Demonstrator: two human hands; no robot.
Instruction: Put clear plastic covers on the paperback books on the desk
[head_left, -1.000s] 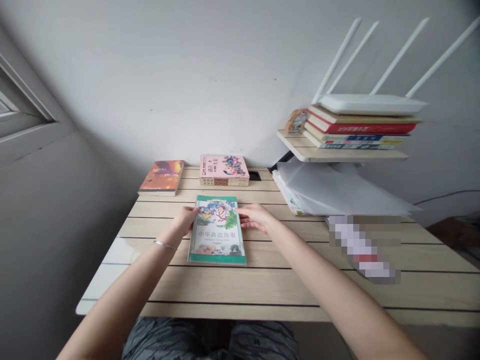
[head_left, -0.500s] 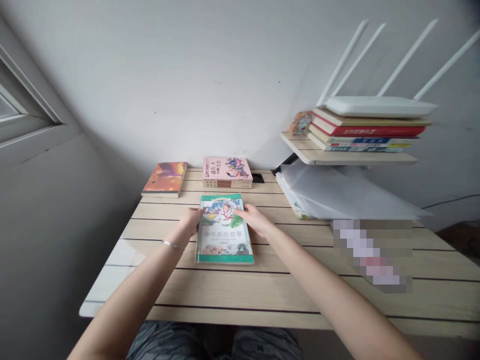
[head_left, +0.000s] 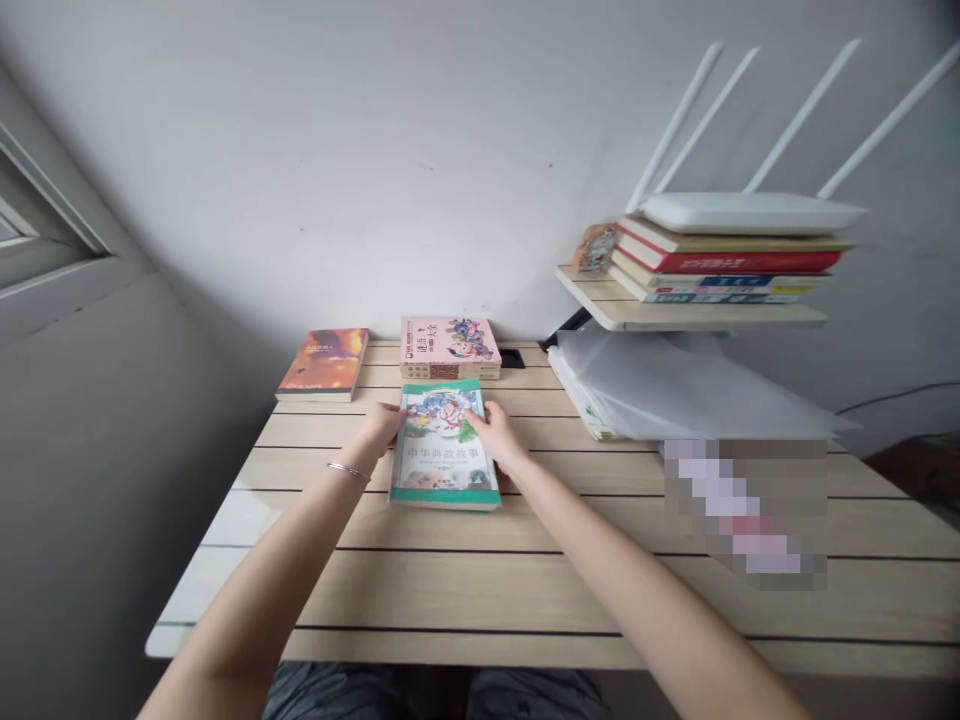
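Green-edged book (head_left: 442, 450), flanked by both hands, grip hidden

home study corner | wooden desk (head_left: 600, 590) | books | router (head_left: 750, 212) on wall shelf (head_left: 697, 315)

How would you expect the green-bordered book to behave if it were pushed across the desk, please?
The green-bordered book lies flat on the smooth slatted desk, so it would probably slide rather than tip. It looks thin, so likely light and slightly bendy when lifted.
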